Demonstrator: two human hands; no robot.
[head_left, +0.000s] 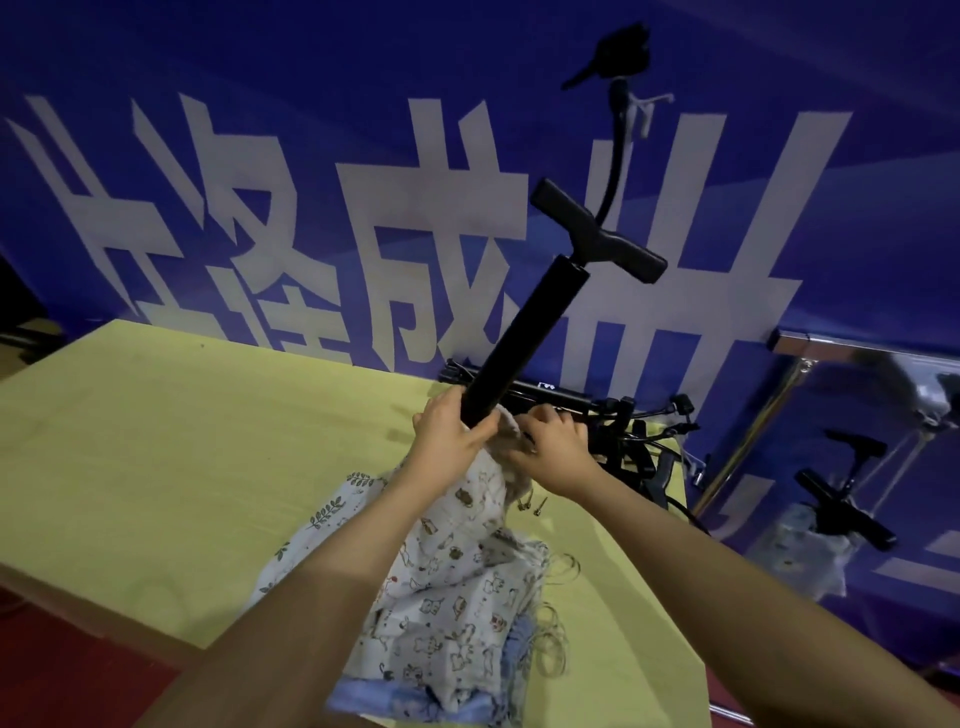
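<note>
The left hand (449, 434) is wrapped round the lower end of a black hand air pump (524, 332), fingers curled tight on the barrel. From those fingers the barrel slants up and away to the right, ending in its T-handle (597, 231) well above them. A thin black hose (618, 150) climbs higher still. Just right of the left fingers, the right hand (553, 452) has its fingers bent and pinching a bunch of printed cloth (452, 571) against the pump's base. The rest of the cloth trails down from both hands, under the forearms, onto the yellow table (182, 441). Two small metal pins (532, 504) lie just below the right hand. More black pumps (623, 415) lie just beyond the right fingertips, against the blue banner (363, 78).
</note>
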